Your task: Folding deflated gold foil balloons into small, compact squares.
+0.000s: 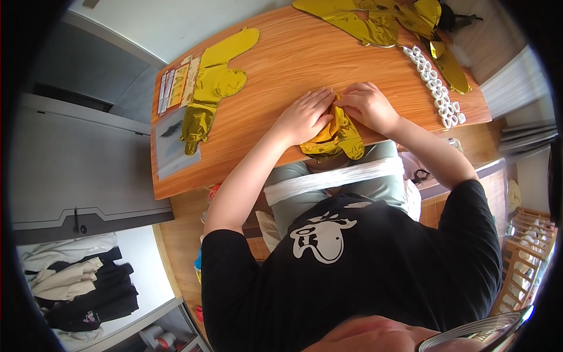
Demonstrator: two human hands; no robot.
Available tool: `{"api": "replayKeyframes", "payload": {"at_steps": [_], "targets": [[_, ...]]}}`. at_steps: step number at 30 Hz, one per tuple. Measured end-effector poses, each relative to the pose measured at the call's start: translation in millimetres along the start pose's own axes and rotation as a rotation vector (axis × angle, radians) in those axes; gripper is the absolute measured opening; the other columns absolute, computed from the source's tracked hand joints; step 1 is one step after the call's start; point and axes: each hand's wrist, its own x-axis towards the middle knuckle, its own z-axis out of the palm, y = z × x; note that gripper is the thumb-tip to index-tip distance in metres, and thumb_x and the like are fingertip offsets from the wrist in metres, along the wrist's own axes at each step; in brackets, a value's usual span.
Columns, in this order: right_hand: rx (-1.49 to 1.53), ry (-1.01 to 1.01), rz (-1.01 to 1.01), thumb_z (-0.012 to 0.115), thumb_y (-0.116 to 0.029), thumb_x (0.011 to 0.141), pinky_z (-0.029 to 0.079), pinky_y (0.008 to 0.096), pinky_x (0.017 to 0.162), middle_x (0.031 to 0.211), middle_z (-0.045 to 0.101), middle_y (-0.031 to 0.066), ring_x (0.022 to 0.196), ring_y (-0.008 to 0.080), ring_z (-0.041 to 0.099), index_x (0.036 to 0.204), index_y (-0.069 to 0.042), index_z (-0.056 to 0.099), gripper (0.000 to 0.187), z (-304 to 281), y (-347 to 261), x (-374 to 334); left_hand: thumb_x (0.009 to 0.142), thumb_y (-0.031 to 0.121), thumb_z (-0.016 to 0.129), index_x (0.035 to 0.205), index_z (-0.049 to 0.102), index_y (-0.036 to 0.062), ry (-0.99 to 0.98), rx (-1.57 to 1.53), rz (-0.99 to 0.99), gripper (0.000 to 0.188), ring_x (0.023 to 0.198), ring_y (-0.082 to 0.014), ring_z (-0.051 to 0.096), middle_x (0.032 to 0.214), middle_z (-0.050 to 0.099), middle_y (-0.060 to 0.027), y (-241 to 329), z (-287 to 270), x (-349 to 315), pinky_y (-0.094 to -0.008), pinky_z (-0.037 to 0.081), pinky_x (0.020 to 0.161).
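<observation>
A shiny gold foil balloon (334, 134), flat and creased, lies at the table's near edge between my hands and hangs partly over it. My left hand (306, 114) rests flat on its left side, the fingers stretched out toward the far side. At the balloon's far end my right hand (369, 108) is closed, with thumb and forefinger pinching the foil. The fingertips partly hide that end. Across my lap lies a long bundle of white strands (337, 178).
On the wooden table (281, 64), more flat gold balloons lie at the left (217, 73) and far right (363, 23). Small white coils (434, 85) stand in rows at the right. Printed cards (174, 88) and a clear plastic bag (172, 146) lie along the left edge.
</observation>
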Motion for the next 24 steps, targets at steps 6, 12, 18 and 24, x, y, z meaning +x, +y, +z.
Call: {"api": "replayKeyframes", "payload": {"at_steps": [6, 12, 18, 24], "targets": [[0.056, -0.008, 0.024, 0.074, 0.0, 0.081, 0.052, 0.0425, 0.091, 0.104, 0.069, 0.0121, 0.101, 0.0343, 0.065, 0.097, -0.005, 0.073, 0.017, 0, -8, 9, 0.105, 0.034, 0.053, 0.15, 0.047, 0.0017, 0.026, -0.009, 0.017, 0.056, 0.147, -0.0333, 0.043, 0.156, 0.048, -0.0182, -2, 2, 0, -0.0487, 0.033, 0.122], [0.267, -0.057, 0.094, 0.068, 0.005, 0.082, 0.056, 0.0411, 0.089, 0.103, 0.068, 0.0161, 0.1, 0.0395, 0.066, 0.1, -0.001, 0.068, 0.018, 2, -6, 11, 0.105, 0.034, 0.052, 0.149, 0.048, 0.0016, 0.021, -0.025, -0.008, 0.054, 0.146, -0.0334, 0.044, 0.155, 0.049, -0.0184, 3, -2, 1, -0.0482, 0.034, 0.122], [0.473, -0.037, 0.265, 0.066, 0.003, 0.089, 0.056, 0.0408, 0.089, 0.106, 0.069, 0.0184, 0.1, 0.039, 0.067, 0.102, -0.001, 0.068, 0.013, 10, -8, 3, 0.106, 0.035, 0.052, 0.149, 0.048, 0.0021, 0.01, -0.031, -0.013, 0.055, 0.148, -0.0326, 0.042, 0.157, 0.048, -0.0175, 1, 0, 0, -0.0474, 0.032, 0.123], [0.288, -0.07, 0.114, 0.068, 0.004, 0.088, 0.056, 0.0413, 0.09, 0.112, 0.07, 0.0183, 0.1, 0.0372, 0.068, 0.113, -0.001, 0.07, 0.026, 5, -6, -7, 0.106, 0.036, 0.051, 0.15, 0.047, 0.0029, -0.009, -0.008, -0.02, 0.055, 0.149, -0.0315, 0.041, 0.158, 0.047, -0.0167, 1, -2, 1, -0.0467, 0.032, 0.123]]}}
